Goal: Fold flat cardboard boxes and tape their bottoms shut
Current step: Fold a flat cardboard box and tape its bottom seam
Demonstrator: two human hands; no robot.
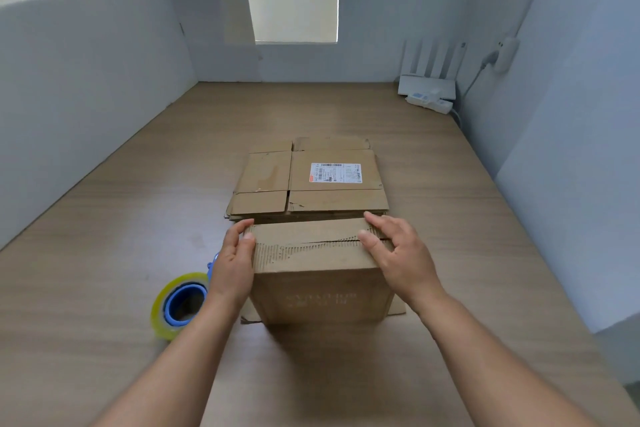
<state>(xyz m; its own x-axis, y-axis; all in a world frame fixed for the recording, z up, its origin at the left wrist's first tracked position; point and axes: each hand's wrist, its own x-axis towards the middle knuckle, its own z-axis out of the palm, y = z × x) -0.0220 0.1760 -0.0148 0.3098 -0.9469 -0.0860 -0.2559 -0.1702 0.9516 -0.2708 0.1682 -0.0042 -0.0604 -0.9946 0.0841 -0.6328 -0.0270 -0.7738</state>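
Cardboard box (322, 274) sits bottom-up on the counter (104, 236) near the flat stack (308, 184), both open hands, left (233, 267) and right (398, 253), pressing its flaps together for taping, tape (176, 305) handy just left.

box (318, 274): table (104, 218) centre
flat boxes (308, 180): just behind box
tape roll (180, 302): left of box
router (427, 85): far right corner

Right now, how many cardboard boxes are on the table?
2: a folded box between left hand and right hand; a flat labelled box behind it, perhaps more underneath.
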